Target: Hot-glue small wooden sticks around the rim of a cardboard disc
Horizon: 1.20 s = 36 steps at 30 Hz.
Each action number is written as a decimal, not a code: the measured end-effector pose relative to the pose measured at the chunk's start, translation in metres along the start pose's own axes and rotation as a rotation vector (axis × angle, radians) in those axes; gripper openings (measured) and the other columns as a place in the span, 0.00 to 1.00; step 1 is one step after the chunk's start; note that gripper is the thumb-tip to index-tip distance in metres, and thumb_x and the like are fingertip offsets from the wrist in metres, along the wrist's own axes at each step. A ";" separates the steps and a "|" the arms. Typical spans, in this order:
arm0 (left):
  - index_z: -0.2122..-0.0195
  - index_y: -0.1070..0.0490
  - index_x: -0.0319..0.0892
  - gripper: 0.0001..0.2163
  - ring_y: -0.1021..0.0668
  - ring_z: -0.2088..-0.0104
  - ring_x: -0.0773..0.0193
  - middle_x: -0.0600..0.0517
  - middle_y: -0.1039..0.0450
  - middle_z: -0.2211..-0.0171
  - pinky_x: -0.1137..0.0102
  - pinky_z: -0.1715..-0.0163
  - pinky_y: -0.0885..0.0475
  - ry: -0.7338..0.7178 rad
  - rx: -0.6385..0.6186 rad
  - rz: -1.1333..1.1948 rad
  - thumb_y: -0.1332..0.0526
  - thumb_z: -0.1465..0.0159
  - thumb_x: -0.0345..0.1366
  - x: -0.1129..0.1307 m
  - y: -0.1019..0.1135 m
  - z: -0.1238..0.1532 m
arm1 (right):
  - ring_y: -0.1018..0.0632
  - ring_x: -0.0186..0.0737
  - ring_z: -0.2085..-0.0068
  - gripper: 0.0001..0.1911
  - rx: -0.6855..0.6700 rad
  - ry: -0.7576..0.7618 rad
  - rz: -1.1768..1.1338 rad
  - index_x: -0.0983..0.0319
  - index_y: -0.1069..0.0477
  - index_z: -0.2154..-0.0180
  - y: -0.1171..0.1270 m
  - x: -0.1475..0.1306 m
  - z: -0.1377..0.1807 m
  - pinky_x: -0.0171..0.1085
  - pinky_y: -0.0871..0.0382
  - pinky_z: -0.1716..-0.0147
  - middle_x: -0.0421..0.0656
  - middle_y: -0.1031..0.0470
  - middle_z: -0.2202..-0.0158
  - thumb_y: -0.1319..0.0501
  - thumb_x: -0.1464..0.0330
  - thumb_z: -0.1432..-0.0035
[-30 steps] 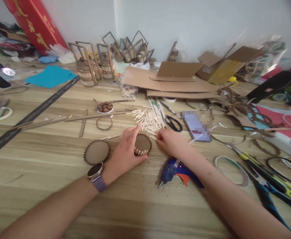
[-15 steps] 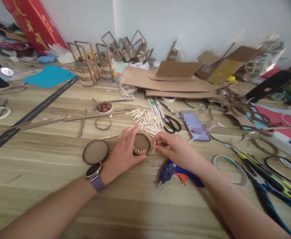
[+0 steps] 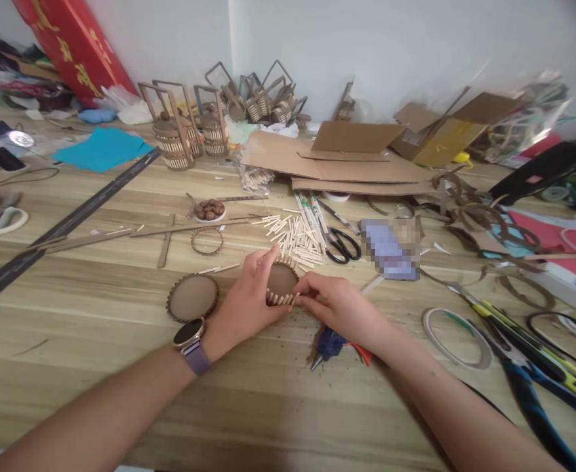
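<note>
My left hand [image 3: 250, 292] is curved around the left side of a small round brown tray [image 3: 284, 278], gripping its edge. Short pale sticks stand upright along the tray's rim. At the tray's right front edge, my right hand [image 3: 334, 305] pinches a short wooden stick [image 3: 294, 299] against the rim. Beyond the tray lies a loose pile of similar sticks [image 3: 300, 237]. A second round brown disc [image 3: 193, 297] with a notched rim rests left of my left hand. Partly covered by my right forearm, a blue glue gun [image 3: 328, 346] lies on its side.
Black-handled scissors [image 3: 343, 247] and a phone [image 3: 390, 249] lie behind my right hand. Pliers [image 3: 529, 367] and a tape roll [image 3: 458, 337] are at right. A bowl of brown beads [image 3: 210, 210], finished small baskets [image 3: 174, 144] and flat cardboard [image 3: 327, 160] stand farther back.
My right hand has moved left with the stick, from just beside the tray to its rim. My left hand keeps its hold. The view has shifted slightly.
</note>
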<state>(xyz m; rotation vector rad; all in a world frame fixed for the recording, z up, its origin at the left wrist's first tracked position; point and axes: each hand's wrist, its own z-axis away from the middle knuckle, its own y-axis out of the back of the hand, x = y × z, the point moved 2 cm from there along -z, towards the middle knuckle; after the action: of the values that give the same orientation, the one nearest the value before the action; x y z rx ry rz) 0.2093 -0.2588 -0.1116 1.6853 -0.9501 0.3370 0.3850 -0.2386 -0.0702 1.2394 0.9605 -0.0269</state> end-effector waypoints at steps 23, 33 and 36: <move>0.33 0.62 0.47 0.47 0.39 0.38 0.43 0.39 0.48 0.39 0.49 0.42 0.36 0.043 -0.034 -0.003 0.32 0.48 0.32 0.002 0.003 0.000 | 0.24 0.39 0.68 0.06 -0.020 0.059 0.215 0.61 0.32 0.65 -0.007 0.001 0.000 0.33 0.36 0.69 0.43 0.23 0.69 0.45 0.77 0.39; 0.33 0.62 0.50 0.49 0.38 0.38 0.44 0.41 0.48 0.39 0.48 0.42 0.37 0.049 -0.039 0.002 0.31 0.49 0.32 0.002 0.002 0.000 | 0.25 0.39 0.68 0.07 -0.009 0.079 0.250 0.61 0.33 0.65 -0.009 0.002 0.000 0.33 0.37 0.70 0.43 0.24 0.69 0.45 0.77 0.39; 0.33 0.64 0.51 0.50 0.39 0.38 0.43 0.41 0.49 0.39 0.48 0.41 0.39 0.036 -0.037 -0.002 0.30 0.49 0.33 0.001 0.002 0.000 | 0.25 0.40 0.68 0.07 -0.007 0.079 0.262 0.61 0.33 0.65 -0.010 0.003 0.000 0.33 0.38 0.70 0.43 0.24 0.70 0.45 0.78 0.40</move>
<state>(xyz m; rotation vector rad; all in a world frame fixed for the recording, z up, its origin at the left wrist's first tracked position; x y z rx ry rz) 0.2087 -0.2588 -0.1096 1.6411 -0.9228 0.3454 0.3821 -0.2407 -0.0799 1.3595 0.8583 0.2318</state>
